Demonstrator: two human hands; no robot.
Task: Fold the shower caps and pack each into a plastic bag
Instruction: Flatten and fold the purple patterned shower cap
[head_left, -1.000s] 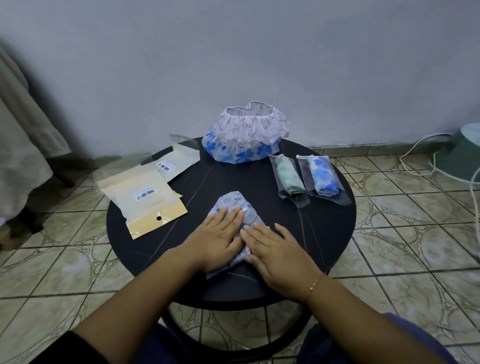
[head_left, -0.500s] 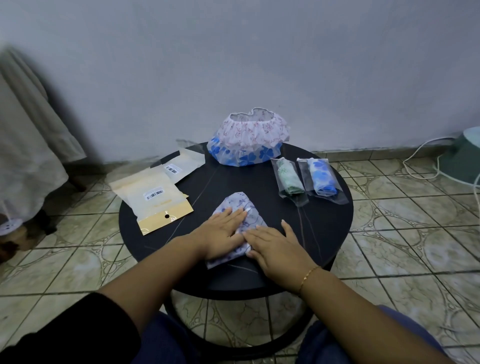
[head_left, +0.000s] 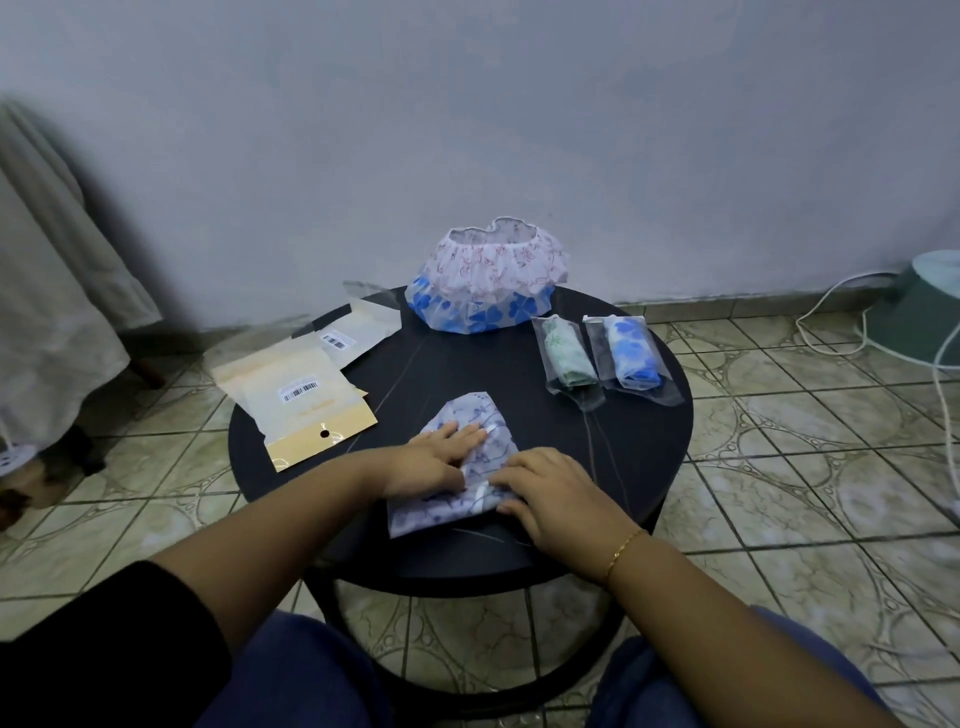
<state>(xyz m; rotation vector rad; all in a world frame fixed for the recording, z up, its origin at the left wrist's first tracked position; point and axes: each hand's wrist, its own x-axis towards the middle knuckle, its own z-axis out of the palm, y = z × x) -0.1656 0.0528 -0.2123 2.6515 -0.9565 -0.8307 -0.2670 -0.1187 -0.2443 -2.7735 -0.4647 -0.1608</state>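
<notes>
Flattened near the front of the round table (head_left: 649, 457), pale purple shower cap (head_left: 467, 415); left hand (head_left: 434, 462) and right hand (head_left: 556, 499) flat, pressing. Looks thin, slick, springy: best pinched at the folded edge

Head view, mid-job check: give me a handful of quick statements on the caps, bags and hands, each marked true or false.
1. Both hands press on the purple-flowered cap. True: the left hand and right hand lie on it.
2. Three packed caps lie on the table. False: two, the green packed cap and the blue packed cap.
3. The packed caps lie side by side, right of the middle. True.
4. The stacked caps at the far edge are already folded. False: they stand unfolded, pink on blue.
5. The empty bags lie at the right edge. False: they lie at the left edge.
</notes>
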